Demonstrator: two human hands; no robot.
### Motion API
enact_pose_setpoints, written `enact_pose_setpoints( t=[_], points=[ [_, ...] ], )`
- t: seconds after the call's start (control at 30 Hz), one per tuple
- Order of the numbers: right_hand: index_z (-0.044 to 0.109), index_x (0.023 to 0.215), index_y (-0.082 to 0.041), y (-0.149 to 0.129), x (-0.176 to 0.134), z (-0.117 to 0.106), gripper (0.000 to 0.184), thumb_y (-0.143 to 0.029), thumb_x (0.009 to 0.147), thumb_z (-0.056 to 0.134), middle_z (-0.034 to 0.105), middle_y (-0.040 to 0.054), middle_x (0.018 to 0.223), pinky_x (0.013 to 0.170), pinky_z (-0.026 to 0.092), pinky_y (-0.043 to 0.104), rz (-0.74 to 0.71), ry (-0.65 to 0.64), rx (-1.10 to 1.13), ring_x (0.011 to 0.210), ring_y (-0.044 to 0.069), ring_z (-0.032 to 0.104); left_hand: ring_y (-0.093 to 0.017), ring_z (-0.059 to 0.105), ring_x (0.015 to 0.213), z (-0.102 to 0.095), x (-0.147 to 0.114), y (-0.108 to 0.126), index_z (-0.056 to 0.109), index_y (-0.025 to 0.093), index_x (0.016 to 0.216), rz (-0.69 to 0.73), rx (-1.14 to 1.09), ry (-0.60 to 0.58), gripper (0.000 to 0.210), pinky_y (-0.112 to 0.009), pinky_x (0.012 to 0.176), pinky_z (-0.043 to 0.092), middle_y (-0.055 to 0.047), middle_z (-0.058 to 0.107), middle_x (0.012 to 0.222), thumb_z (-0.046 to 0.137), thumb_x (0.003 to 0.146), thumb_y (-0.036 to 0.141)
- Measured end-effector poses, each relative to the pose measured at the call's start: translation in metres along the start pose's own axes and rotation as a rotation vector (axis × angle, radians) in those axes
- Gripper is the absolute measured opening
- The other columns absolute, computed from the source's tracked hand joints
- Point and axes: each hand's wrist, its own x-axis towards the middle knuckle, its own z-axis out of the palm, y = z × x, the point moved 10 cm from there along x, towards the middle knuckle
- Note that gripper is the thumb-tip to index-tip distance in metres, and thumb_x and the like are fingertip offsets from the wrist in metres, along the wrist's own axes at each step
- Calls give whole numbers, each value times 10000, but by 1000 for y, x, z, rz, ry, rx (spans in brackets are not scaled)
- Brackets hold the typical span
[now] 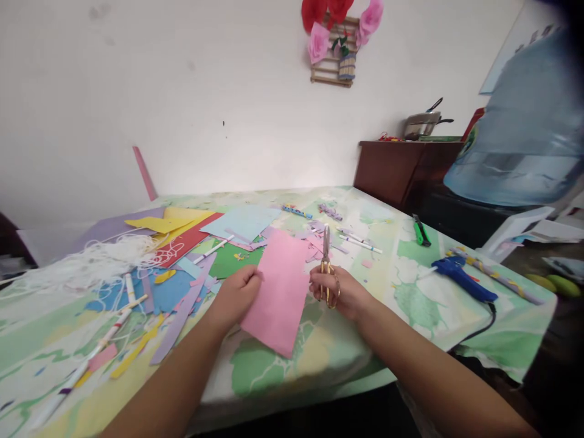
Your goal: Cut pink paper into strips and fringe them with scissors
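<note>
My left hand (pixel 238 293) pinches the left edge of a pink sheet of paper (pixel 279 298), which is held up in front of me above the table's near edge. In my right hand (pixel 343 291) is a pair of scissors (pixel 325 258) with gold handles, its blades pointing up and away from me and looking closed. The scissors stand just right of the sheet's right edge. Whether the right fingertips also touch the paper, I cannot tell. Behind the sheet lie purple and pink paper scraps (pixel 314 243), partly hidden by it.
White string (pixel 86 261), coloured paper sheets (pixel 241 222), paper strips (pixel 182 316) and markers (pixel 213 248) cover the table's left side. To the right lie a green utility knife (pixel 421 232), a blue glue gun (pixel 465 278) with a cord, and a decorated stick (pixel 506 278). A water bottle (pixel 520 134) stands beyond.
</note>
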Motion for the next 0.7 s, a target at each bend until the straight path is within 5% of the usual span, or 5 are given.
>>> enact_pose_setpoints(
  t=[0.1, 0.27, 0.43, 0.57, 0.7],
  points=[
    [469, 642, -159, 5, -8, -11, 148, -209, 584, 595, 465, -38, 452, 408, 307, 191, -5, 95, -83, 417, 70, 418, -139, 463, 607, 7, 0, 5, 498, 209, 611, 30, 58, -90, 191, -227, 522, 320, 36, 504, 609, 329, 678, 269],
    [444, 641, -162, 7, -35, -26, 196, -328, 634, 549, 508, -3, 566, 471, 356, 221, -15, 252, -165, 487, 88, 461, -128, 433, 599, 22, -3, 9, 487, 201, 587, 65, 2, -227, 161, -218, 502, 305, 40, 464, 597, 360, 663, 265],
    [426, 646, -168, -12, -93, -27, 209, -343, 645, 540, 483, -12, 600, 513, 358, 233, -151, 264, -375, 523, 91, 446, -115, 432, 564, 44, -26, 21, 501, 183, 567, -6, -354, -513, 111, -209, 469, 319, 35, 471, 594, 403, 605, 217],
    [425, 668, -162, 8, -150, -31, 248, -402, 728, 414, 387, -24, 572, 467, 312, 219, -236, 268, -379, 502, 80, 369, -167, 504, 605, 60, -42, 47, 516, 160, 712, -65, -661, -682, 196, -280, 527, 384, -20, 536, 661, 400, 561, 206],
    [394, 669, -162, 47, -194, -39, 308, -460, 739, 358, 335, -25, 586, 433, 282, 204, -235, 363, -320, 495, 72, 323, -148, 498, 587, 86, -41, 82, 470, 172, 717, 261, -175, -734, 204, -272, 527, 390, -19, 525, 648, 308, 637, 266]
  ],
)
